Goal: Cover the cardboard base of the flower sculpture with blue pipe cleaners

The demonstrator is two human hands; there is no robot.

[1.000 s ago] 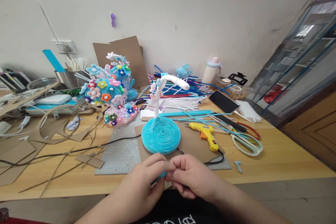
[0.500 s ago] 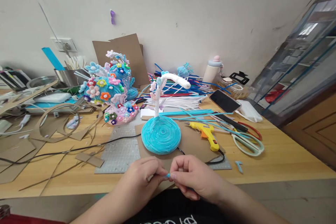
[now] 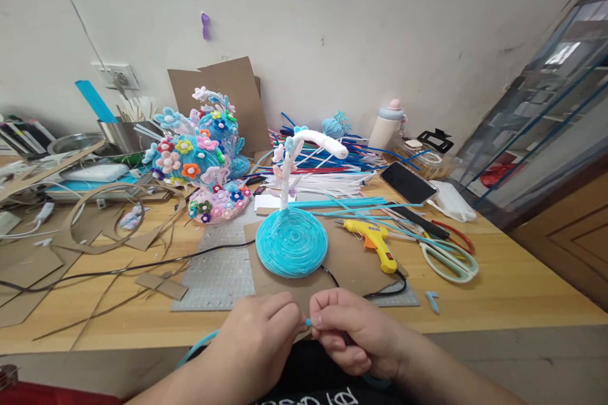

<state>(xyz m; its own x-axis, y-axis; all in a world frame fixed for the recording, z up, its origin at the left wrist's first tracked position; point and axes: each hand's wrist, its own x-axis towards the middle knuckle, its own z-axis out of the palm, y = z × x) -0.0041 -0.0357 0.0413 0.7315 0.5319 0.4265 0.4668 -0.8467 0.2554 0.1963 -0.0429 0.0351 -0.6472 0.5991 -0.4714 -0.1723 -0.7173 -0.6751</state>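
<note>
Between my two hands runs a light-blue pipe cleaner (image 3: 308, 323), a short bit of it showing at the fingertips. My left hand (image 3: 266, 335) is closed around it, and a blue length trails out beyond that wrist at the lower left. Thumb and forefinger of my right hand (image 3: 356, 332) pinch the other part; the remaining fingers are curled. Just beyond my hands stands a lamp-like piece with a round, coiled blue base (image 3: 292, 245) and a curved white stem (image 3: 285, 183) bearing small flowers.
A yellow hot glue gun (image 3: 375, 242) lies on cardboard right of the base, its black cord trailing. Scissors (image 3: 449, 261) and a phone (image 3: 407, 182) are farther right. A flower-covered piece (image 3: 190, 158) stands at the left, with cardboard scraps (image 3: 161, 286) nearby. Bundled pipe cleaners (image 3: 327, 183) lie behind.
My left hand has turned, its knuckles now facing up more. A blue length has come into view by the left forearm. The pinch at the pipe cleaner stays closed.
</note>
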